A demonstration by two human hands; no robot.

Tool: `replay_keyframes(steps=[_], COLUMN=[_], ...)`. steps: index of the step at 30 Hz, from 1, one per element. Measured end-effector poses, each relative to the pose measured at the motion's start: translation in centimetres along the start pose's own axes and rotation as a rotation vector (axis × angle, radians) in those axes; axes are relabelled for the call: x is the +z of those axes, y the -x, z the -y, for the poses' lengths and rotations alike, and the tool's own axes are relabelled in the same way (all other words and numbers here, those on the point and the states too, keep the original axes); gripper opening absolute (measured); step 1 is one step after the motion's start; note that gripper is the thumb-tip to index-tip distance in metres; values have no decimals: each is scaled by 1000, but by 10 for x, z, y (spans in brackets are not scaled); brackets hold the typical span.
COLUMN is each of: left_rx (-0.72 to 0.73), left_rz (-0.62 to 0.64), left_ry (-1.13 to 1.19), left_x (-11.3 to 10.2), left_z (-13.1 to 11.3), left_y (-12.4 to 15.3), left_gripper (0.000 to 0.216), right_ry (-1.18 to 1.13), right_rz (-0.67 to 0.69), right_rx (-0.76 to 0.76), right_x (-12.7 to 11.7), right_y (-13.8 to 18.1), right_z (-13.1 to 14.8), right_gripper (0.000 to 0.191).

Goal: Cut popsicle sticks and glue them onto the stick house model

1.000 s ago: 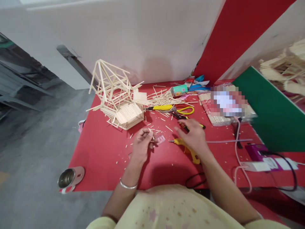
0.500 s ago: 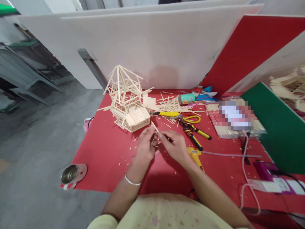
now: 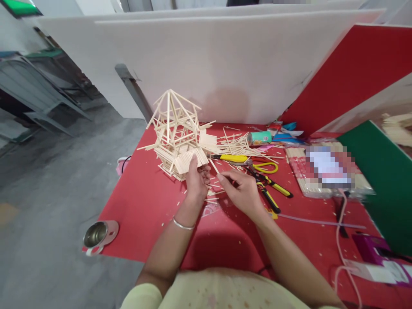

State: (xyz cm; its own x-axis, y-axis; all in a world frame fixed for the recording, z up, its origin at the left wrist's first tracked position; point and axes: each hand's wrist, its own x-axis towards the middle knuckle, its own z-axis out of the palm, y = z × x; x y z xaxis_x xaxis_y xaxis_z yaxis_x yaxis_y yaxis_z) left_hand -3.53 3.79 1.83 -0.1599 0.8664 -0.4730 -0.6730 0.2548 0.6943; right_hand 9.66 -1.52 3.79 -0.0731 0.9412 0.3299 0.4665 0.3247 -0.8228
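Observation:
A house model of thin wooden sticks [image 3: 175, 128] stands on the red tabletop, with a pointed open frame above and a slatted panel [image 3: 183, 162] low at its front. My left hand [image 3: 197, 180] is at that panel's front right corner, thumb resting over the slats and fingers curled by the edge. Just to the right, my right hand [image 3: 241, 189] pinches a thin wooden stick [image 3: 213, 165] between thumb and forefinger. The stick slants up and left, its far end near the panel's right edge; whether they touch I cannot tell.
Loose sticks [image 3: 236, 145], yellow-handled pliers [image 3: 268, 193] and scissors [image 3: 265, 167] lie right of the model. Behind my right wrist a yellow glue gun [image 3: 273, 214] is mostly hidden. A mug [image 3: 101, 236] stands at the left corner; a phone [image 3: 328, 165] rests on packed sticks.
My left hand has let go of the stick and moved up to the model's slatted panel. My right hand keeps the stick, now held out beside the model. The view has shifted slightly.

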Motion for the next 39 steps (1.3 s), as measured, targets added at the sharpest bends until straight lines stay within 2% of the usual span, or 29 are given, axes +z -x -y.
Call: replay_keyframes(steps=[3, 7, 10, 13, 17, 21, 27, 33, 39], left_rx=[8, 43, 55, 105, 18, -34, -19, -34, 8], left_rz=[48, 149, 339, 293, 222, 191, 197, 176, 146], left_ry=[-24, -130, -299, -244, 39, 212, 255, 285, 306], left_x=[-6, -26, -39, -40, -24, -9, 6, 14, 15], left_z=[4, 19, 28, 24, 10, 8, 15, 12, 13], left_y=[9, 30, 38, 32, 13, -1, -11, -15, -18], left_gripper=[35, 24, 27, 22, 29, 24, 16, 18, 16], right_ry=[3, 7, 31, 59, 99, 179, 324, 376, 306], right_rz=[-5, 1, 13, 11, -17, 0, 2, 12, 32], right_rx=[5, 22, 33, 4, -18, -29, -45, -62, -56], right_x=[-3, -1, 5, 14, 23, 25, 22, 21, 20], right_y=[0, -7, -16, -27, -38, -42, -45, -50, -52], right_z=[-3, -6, -9, -11, -15, -17, -14, -12, -17], right_gripper=[17, 18, 20, 22, 24, 23, 25, 23, 25])
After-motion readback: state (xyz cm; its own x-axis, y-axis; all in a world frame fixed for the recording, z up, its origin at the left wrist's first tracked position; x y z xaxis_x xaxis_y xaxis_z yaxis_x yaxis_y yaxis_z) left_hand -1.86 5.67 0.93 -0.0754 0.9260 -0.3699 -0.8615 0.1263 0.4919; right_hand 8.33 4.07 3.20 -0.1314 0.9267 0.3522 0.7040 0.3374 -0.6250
